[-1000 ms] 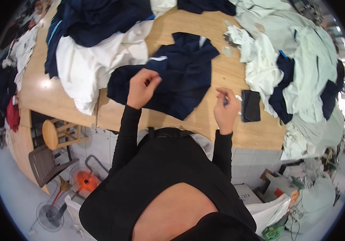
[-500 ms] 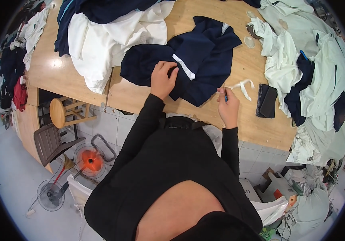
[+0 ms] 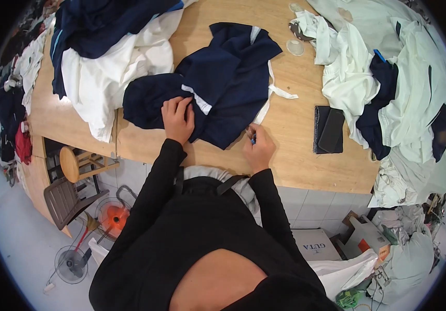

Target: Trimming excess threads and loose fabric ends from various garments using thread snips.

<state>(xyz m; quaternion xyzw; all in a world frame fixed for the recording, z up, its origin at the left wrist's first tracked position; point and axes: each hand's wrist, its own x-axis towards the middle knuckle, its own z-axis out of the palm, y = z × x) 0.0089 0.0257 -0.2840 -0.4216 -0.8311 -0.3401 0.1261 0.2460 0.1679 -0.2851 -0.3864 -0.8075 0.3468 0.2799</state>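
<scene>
Pinched between thumb and fingertips, a small blue tool (image 3: 253, 138) sits in the right hand (image 3: 258, 148), fingers closed tight on it at the lower hem of the navy garment (image 3: 217, 83); whether it is a snipper or a marker is too small to tell. From the head view, the left hand (image 3: 178, 120) lies flat with fingers together, pressing on the garment's white stripe near the table's (image 3: 306, 166) front edge, gripping nothing. The garment is spread across the middle of the table, reaching toward its far edge, white ties trailing to the right. A dark phone and pouch (image 3: 328, 129) lie near the front right, a white and navy heap (image 3: 103, 57) fills the far left corner, and pale green clothing (image 3: 404, 88) covers the right edge. If the left hand eases, the cloth could slide or bunch under the tool, and the tip might catch the fabric rather than a loose thread.
</scene>
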